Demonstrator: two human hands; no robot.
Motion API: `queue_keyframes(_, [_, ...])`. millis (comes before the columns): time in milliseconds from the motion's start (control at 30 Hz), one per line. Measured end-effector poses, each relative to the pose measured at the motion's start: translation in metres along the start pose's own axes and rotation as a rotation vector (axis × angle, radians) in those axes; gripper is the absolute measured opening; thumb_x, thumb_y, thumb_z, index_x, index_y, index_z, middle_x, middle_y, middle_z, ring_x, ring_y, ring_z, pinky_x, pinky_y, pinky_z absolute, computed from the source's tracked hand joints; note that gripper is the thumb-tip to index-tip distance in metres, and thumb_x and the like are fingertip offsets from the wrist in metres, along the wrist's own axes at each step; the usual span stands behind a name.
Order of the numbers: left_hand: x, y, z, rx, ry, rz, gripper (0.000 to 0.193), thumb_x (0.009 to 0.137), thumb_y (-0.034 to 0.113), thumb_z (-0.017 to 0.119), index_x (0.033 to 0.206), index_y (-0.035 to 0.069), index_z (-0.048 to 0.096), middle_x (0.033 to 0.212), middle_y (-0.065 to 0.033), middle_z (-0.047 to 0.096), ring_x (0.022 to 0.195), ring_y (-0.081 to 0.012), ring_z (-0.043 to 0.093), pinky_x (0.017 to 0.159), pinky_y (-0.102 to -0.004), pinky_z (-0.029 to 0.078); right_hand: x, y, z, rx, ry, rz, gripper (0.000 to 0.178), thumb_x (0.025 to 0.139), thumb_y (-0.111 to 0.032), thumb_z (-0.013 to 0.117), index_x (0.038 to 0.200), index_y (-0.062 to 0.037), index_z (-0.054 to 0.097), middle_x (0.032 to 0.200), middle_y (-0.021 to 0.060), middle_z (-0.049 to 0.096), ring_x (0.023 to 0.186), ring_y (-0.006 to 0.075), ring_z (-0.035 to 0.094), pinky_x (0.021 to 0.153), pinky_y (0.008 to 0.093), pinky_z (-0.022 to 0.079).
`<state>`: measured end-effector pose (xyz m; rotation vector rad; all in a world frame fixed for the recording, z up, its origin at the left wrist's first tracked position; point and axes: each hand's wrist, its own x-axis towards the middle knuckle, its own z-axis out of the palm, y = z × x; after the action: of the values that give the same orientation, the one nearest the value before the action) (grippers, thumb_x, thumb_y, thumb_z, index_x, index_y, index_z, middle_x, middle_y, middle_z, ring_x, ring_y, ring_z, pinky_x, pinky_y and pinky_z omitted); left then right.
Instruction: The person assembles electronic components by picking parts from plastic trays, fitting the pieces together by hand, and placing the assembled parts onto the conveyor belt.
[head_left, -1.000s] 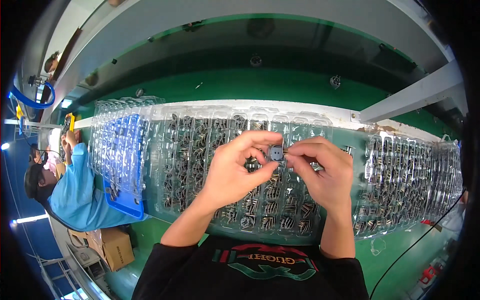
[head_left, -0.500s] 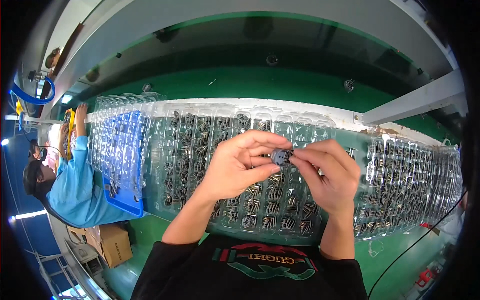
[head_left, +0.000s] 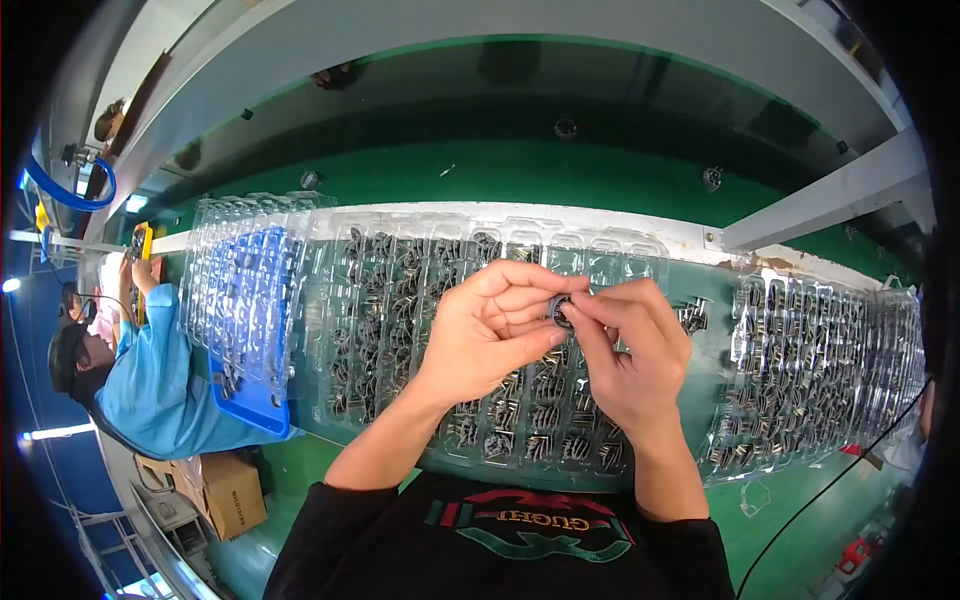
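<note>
Above a clear plastic tray [head_left: 600, 265], my two hands meet at a small round dark grey plastic part [head_left: 559, 311]. My left hand [head_left: 470, 330] is closed around its left side, thumb below and fingers above. Thumb and forefinger of my right hand [head_left: 640, 360] pinch at the part's right edge; anything tiny between those fingertips is hidden. Many small dark parts with metal pieces [head_left: 540, 415] fill pockets of the tray, and some pockets at its far right hold none.
A few loose metal-pronged pieces [head_left: 692, 315] lie right of my right hand. Another filled clear tray [head_left: 790, 380] stands farther right. At left, clear trays [head_left: 205, 290] rest over a blue tray [head_left: 250, 405], beside a co-worker in blue [head_left: 150, 370]. A grey post [head_left: 840, 195] slants at far right.
The grey part has turned between my fingers, so its face with holes no longer shows. My right hand has shifted slightly left. The co-worker's hands have moved lower.
</note>
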<state>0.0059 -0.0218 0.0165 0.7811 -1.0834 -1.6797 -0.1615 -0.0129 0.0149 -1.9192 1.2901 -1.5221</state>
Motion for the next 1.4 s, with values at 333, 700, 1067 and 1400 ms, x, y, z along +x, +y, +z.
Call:
queue_keyframes(333, [0.060, 0.015, -0.033, 0.555, 0.168, 0.070, 0.030, 0.084, -0.003, 0.070, 0.112, -0.003, 0.062, 0.103, -0.0135, 0.073, 0.093, -0.0197, 0.071, 0.084, -0.0316, 0.056, 0.015, 0.020, -0.027, 0.037, -0.417, 0.283, 0.018, 0.081, 0.002, 0.063, 0.096, -0.0013, 0.072, 0.077, 0.0092, 0.059, 0.066, 0.0227, 0.060, 0.059, 0.0333, 0.049])
queue_keyframes(700, [0.166, -0.020, -0.119, 1.535, 0.212, 0.146, 0.020, 0.079, 0.023, 0.074, 0.097, 0.013, 0.076, 0.102, -0.0136, 0.071, 0.098, -0.0343, 0.067, 0.086, -0.0439, 0.054, -0.004, 0.008, -0.024, -0.462, -0.835, 0.147, 0.017, 0.076, -0.020, 0.071, 0.082, -0.0049, 0.067, 0.082, 0.0114, 0.065, 0.085, 0.0315, 0.066, 0.076, 0.0425, 0.054])
queue_keyframes(1067, [0.135, 0.074, -0.240, 1.985, 0.560, -0.684, 0.030, 0.088, 0.013, 0.059, 0.116, 0.007, 0.068, 0.120, -0.0179, 0.068, 0.113, -0.0370, 0.064, 0.092, -0.0440, 0.055, -0.013, 0.013, -0.009, -0.404, -0.744, 0.098, 0.012, 0.072, -0.013, 0.069, 0.084, -0.0095, 0.069, 0.082, 0.0076, 0.059, 0.080, 0.0283, 0.066, 0.068, 0.0421, 0.055])
queue_keyframes(1400, [0.103, 0.045, -0.132, 1.274, 0.323, 0.061, 0.036, 0.075, 0.012, 0.075, 0.110, 0.003, 0.072, 0.091, -0.0131, 0.067, 0.088, -0.0229, 0.065, 0.081, -0.0337, 0.052, -0.007, 0.010, -0.003, -0.297, -0.595, 0.025, 0.012, 0.071, -0.006, 0.067, 0.079, -0.0025, 0.060, 0.084, 0.0115, 0.058, 0.078, 0.0293, 0.064, 0.065, 0.0419, 0.055])
